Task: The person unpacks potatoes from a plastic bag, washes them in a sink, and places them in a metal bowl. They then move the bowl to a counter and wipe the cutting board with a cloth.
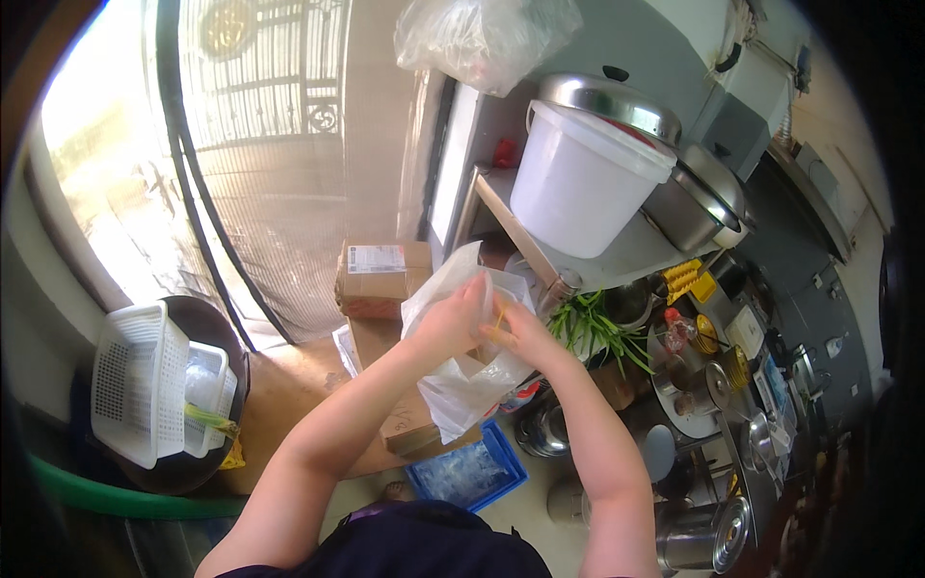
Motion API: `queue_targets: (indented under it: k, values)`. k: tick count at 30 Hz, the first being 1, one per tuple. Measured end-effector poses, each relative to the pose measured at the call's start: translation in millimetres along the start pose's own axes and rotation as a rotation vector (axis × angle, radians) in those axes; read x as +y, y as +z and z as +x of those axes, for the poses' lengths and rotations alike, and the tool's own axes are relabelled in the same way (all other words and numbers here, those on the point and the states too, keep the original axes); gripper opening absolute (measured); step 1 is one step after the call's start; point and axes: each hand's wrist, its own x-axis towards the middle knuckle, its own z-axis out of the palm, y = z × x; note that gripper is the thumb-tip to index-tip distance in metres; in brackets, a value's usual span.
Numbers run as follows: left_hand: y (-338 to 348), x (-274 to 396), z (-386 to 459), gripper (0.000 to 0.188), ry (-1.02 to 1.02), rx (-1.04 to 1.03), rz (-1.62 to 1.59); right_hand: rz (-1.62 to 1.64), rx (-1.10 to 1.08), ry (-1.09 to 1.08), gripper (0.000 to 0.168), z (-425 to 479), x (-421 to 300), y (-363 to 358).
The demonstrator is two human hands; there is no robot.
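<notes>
A translucent white plastic bag (462,394) hangs in front of me with its mouth spread wide. My left hand (455,314) is at the bag's upper edge, thin plastic bunched at its fingers. Close beside it on the right, my right hand (527,336) reaches in over the bag's opening. A thin yellow band (500,316), apparently a rubber band, runs between the right fingers and thumb. Part of the bag's inside is hidden by my hands, and what it holds cannot be made out.
Cardboard boxes (386,271) stand beyond the bag, and a blue plastic tray (470,462) lies below. White baskets (137,383) are at left. A metal-edged shelf with a white bucket (585,180) juts in at upper right, near green leafy vegetables (596,329). Steel pots (694,535) stand lower right.
</notes>
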Motion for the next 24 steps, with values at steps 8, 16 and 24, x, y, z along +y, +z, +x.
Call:
queue_targets:
  k: [8,16,24]
  values:
    - [-3,-18,19,0.028,-0.059,-0.125,0.067,-0.408,0.034,0.202,0.082,-45,-32,-11]
    - [9,-38,17,0.036,-0.287,-0.208,-0.684,-0.519,0.148,0.253,0.088,-24,-26,11]
    - [2,-33,15,0.038,-0.360,-0.304,-0.938,-0.417,0.115,0.173,0.085,-2,-44,15]
